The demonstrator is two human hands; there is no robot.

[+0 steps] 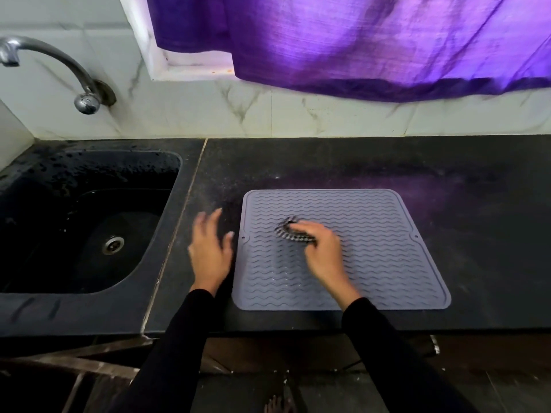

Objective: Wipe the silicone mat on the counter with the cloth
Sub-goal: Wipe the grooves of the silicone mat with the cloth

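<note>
Two hands are over the black counter (343, 162), both in black sleeves. Her right hand (320, 253) sits on the grey mat (387, 234), fingers curled over a bunched black-and-white checked cloth (290, 232) and pressing it against the mat's wavy ribs, a little left of the mat's middle. The cloth pokes out from under the fingers toward the far left. The left hand (210, 251) is just beside the mat's left edge, above the bare counter, fingers spread and relaxed, gripping nothing; it is blurred, and I cannot tell whether it touches the counter. The mat lies flat, square to the counter's front edge and near it, with rounded corners and a small hole at the middle of each side edge. To the left, past a pale seam in the stone, a dark sink (89, 228) is sunk into the counter, its walls beaded with water and a metal drain at the bottom. A chrome tap (59, 67) curves out from the marbled wall tiles above it. A purple curtain (357, 43) hangs over the window behind the counter, its hem well above the mat.
</note>
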